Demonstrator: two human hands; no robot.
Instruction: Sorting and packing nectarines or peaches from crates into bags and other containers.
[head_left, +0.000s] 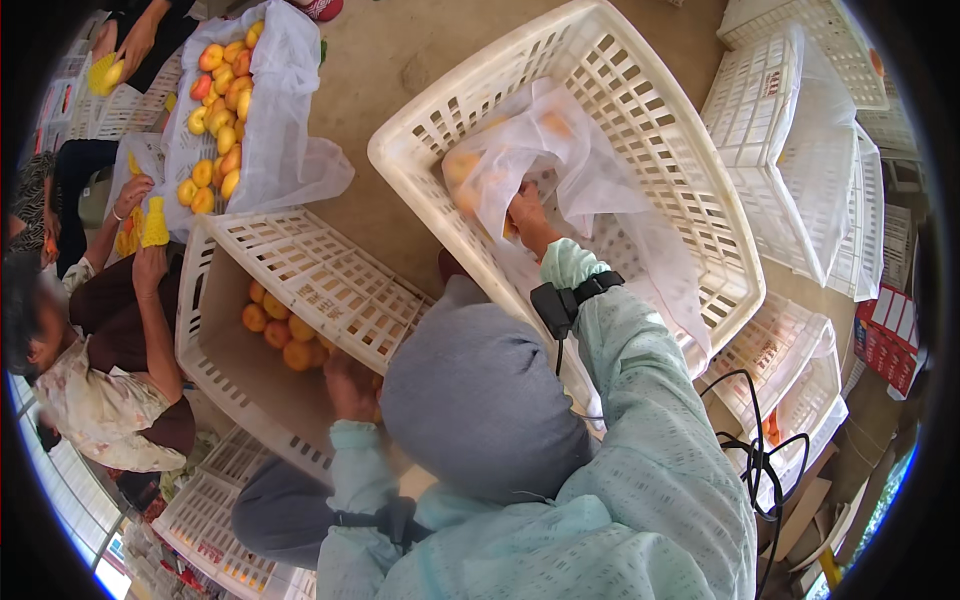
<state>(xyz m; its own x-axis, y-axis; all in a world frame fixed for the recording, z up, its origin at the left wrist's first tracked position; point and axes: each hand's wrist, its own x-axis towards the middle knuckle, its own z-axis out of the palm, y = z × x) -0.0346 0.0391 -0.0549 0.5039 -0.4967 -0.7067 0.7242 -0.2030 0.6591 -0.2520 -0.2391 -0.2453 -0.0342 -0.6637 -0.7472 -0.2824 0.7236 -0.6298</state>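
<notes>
My left hand reaches down into a white plastic crate, against a heap of orange-yellow fruit; its fingertips are hidden, so its grip does not show. My right hand is inside a larger cream plastic crate, lined partly with a thin white translucent sheet. Its curled fingers are partly behind the sheet's edge, beside something yellow too covered to make out. More fruit shows through the sheet at that crate's far left. Both wrists wear black straps with small devices.
At upper left, another lined crate holds yellow-red fruit. A co-worker's hand is near a yellow foam net at the left. Stacked white crates stand at the right, above a red box. A black cable hangs beside my right arm.
</notes>
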